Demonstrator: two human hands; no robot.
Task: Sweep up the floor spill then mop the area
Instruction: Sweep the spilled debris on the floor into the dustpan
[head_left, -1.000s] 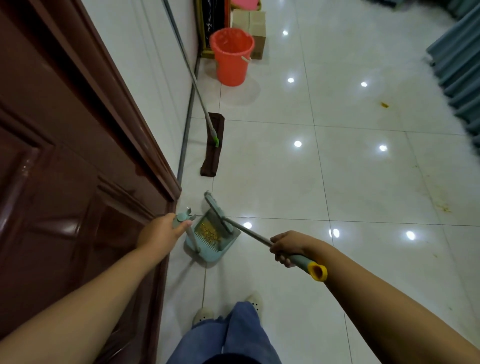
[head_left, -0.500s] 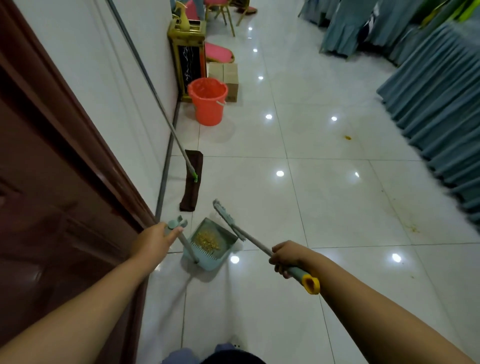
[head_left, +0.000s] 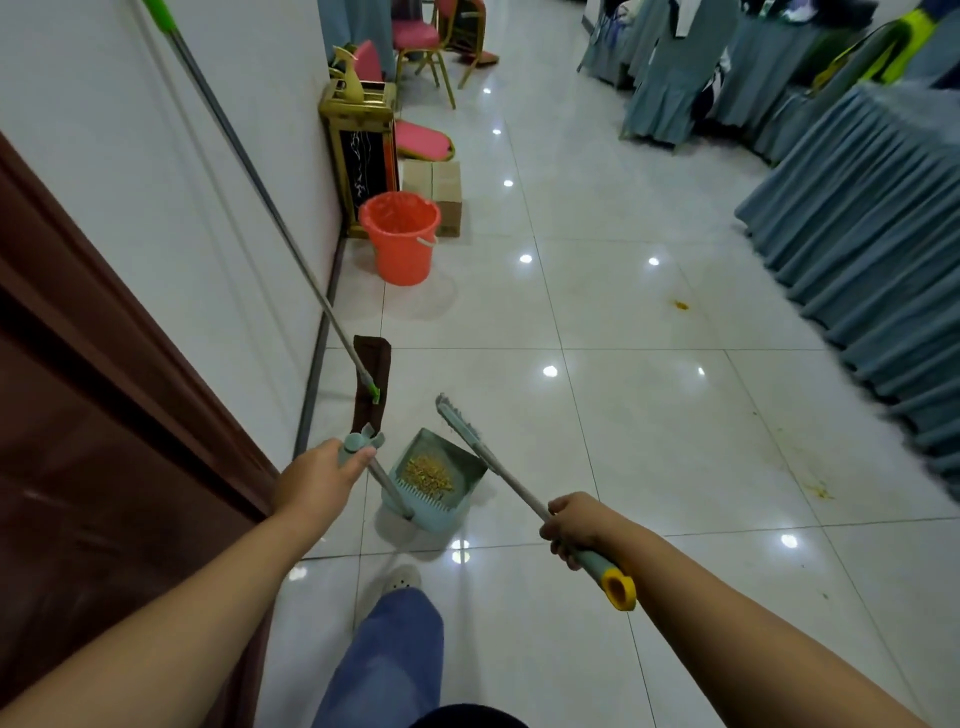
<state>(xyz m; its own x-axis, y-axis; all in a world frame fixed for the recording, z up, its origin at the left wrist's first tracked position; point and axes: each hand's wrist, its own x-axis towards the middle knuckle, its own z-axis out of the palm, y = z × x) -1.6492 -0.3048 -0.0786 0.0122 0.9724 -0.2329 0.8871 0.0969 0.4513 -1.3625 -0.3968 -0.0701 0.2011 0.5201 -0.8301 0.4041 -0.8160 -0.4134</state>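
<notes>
Left hand clasps the handle top of the teal plastic dustpan; right hand clasps the grey-shafted broom near its yellow end. The dustpan, between them, looks light, stiff and easily tipped.

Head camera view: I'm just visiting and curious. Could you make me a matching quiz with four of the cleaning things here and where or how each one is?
Things:
1. broom
2. mop
3. bucket
4. dustpan

States:
a. leaning against the wall
b. holding yellowish crumbs
c. gripped by the right hand
d. orange, standing beside a cardboard box

Pairs: 1-c, 2-a, 3-d, 4-b.
</notes>
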